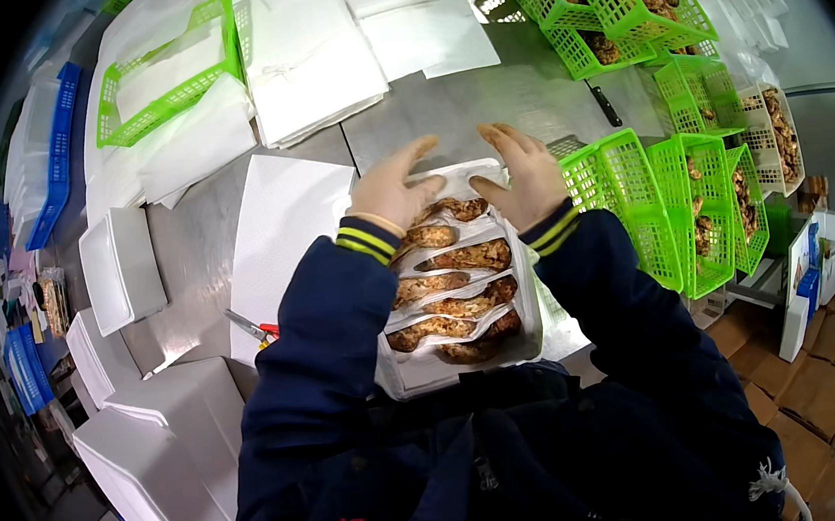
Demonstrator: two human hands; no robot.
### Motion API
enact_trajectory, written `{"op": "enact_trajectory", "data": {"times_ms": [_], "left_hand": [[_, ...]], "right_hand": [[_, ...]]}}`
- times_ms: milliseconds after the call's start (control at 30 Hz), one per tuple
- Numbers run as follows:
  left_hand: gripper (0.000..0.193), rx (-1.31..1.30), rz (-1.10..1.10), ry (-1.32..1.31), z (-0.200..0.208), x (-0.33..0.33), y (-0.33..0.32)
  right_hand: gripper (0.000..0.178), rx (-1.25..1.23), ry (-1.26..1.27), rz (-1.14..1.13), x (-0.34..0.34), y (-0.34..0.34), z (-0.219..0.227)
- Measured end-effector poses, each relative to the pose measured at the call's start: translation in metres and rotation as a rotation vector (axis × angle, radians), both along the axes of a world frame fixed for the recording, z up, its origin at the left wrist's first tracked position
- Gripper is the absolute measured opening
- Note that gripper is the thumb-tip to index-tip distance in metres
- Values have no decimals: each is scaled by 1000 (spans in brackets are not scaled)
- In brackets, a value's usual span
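Directly before me stands a white foam box (536, 324), in which brown, elongated mushrooms (465, 258) lie in rows with folded white paper between them. Both of my hands wear thin pale gloves. Over the box's far left corner is my left hand (395, 187), its fingers stretched and apart, holding nothing. My right hand (528, 177) hovers by the far right corner, also open, its thumb close to the farthest mushroom. Whether either hand touches the box rim or paper I cannot tell.
Scissors (261, 330) lie on a white sheet (282, 213) at left. White foam boxes (177, 424) stand at the left. Green baskets (622, 191) holding mushrooms crowd the right, near a black-handled knife (606, 105). White paper stacks (309, 70) and a green basket (124, 136) are farther back.
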State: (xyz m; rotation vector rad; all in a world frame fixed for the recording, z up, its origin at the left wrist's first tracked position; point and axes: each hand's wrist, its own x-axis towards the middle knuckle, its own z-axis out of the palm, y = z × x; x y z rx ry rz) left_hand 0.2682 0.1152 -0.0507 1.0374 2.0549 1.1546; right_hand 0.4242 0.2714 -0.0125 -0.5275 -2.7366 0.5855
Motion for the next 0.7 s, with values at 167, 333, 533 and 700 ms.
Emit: {"op": "enact_trajectory", "data": {"times_ms": [167, 333, 533, 700], "left_hand": [[24, 182, -68, 607, -4, 2, -43], [16, -126, 2, 911, 5, 39, -51], [33, -267, -110, 921, 7, 34, -53], [35, -371, -143, 819, 5, 23, -53]], "right_hand": [[33, 221, -112, 355, 41, -23, 2], [36, 462, -112, 532, 20, -12, -7], [31, 772, -277, 560, 3, -21, -25], [36, 734, -461, 594, -8, -28, -13]]}}
